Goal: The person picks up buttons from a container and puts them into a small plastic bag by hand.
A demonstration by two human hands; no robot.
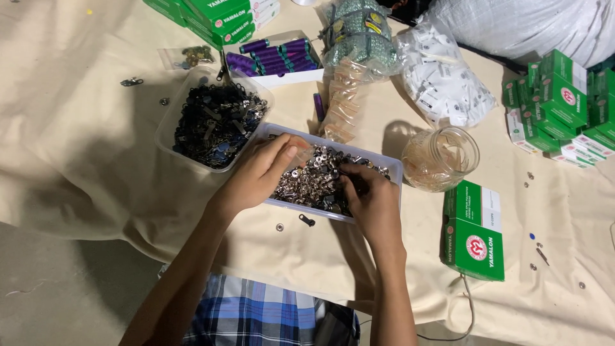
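Both hands in the tray (392, 168), a clear rectangular one full of small silver metal fasteners (312, 181), on the cloth-covered tabletop (83, 160). Left hand (256, 173) sits over the tray's left end, fingers (286, 156) pinched together near the rim; what they pinch is too small to tell. Right hand (371, 202) rests on the pile at the tray's right half, fingers curled down into the fasteners, grip on any single piece not visible. Tub (214, 122) of dark zipper pulls just left of and behind the tray. Glass jar (441, 158) just right of it. Green box (474, 230) right of the tray, nearer the person. Purple thread spools (275, 56) in a box behind the tray.
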